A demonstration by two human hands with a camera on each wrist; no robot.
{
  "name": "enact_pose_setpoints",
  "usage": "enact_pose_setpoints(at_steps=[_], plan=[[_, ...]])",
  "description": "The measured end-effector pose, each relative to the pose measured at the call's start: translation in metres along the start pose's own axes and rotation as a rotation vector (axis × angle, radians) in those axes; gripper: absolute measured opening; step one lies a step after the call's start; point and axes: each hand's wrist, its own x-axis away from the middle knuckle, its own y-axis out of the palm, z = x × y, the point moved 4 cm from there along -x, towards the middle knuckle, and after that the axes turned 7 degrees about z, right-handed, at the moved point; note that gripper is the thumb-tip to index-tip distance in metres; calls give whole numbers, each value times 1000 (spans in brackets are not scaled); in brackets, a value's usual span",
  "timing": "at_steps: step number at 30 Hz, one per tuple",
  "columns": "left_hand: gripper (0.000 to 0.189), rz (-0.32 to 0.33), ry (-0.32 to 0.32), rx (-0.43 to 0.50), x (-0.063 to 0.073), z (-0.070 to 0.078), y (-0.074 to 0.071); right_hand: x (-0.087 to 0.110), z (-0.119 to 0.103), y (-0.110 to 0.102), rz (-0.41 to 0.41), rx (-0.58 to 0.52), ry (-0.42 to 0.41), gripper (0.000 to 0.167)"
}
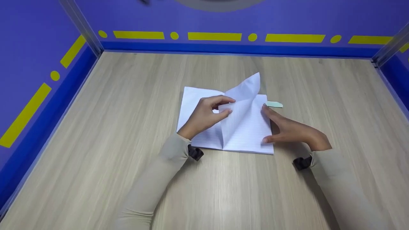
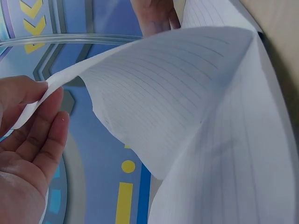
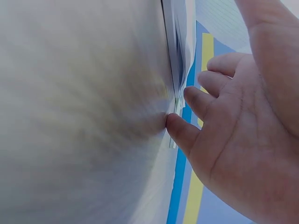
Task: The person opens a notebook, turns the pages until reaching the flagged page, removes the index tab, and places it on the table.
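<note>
An open notebook (image 1: 195, 99) with lined white pages lies on the table in the head view. My left hand (image 1: 209, 111) pinches the edge of one raised page (image 2: 154, 88) between thumb and fingers, above the notebook's middle. That page bends upward, its far corner standing up. At the notebook's right edge is my right hand (image 1: 290, 129), its thumb at the right page and its fingers spread and gently bent. In the right wrist view the right hand (image 3: 243, 126) grips nothing. A pale green tab (image 1: 274, 104) sticks out past the notebook's right side.
The wood-grain table (image 1: 127, 127) extends around the notebook. Blue panels (image 1: 211, 22) with yellow dashes and dots border it at the back and sides. Each wrist wears a small black camera (image 1: 195, 152), close over the tabletop.
</note>
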Motion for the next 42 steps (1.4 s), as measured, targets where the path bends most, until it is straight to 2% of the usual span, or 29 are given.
enact_pose_setpoints(at_steps=[7, 13, 19, 26, 33, 39, 42], plan=[[19, 28, -21, 1, 2, -2, -11, 1, -4, 0, -4, 10, 0, 118], [24, 45, -44, -24, 5, -6, -20, 0, -6, 1, 2, 21, -13, 115], [34, 48, 3, -35, 9, -8, -29, -1, -4, 1, -5, 26, -4, 117], [45, -4, 88, -125, 12, -9, -34, -2, -3, 2, 4, 33, -7, 117], [50, -86, 126, -217, 17, -9, -38, -1, -5, 0, 1, 45, -1, 116], [48, -109, 173, -284, 20, -12, -43, -3, -5, 2, -15, 50, 5, 116], [47, -127, 175, -310, 22, -14, -46, -3, -5, 2, -15, 53, -2, 116]])
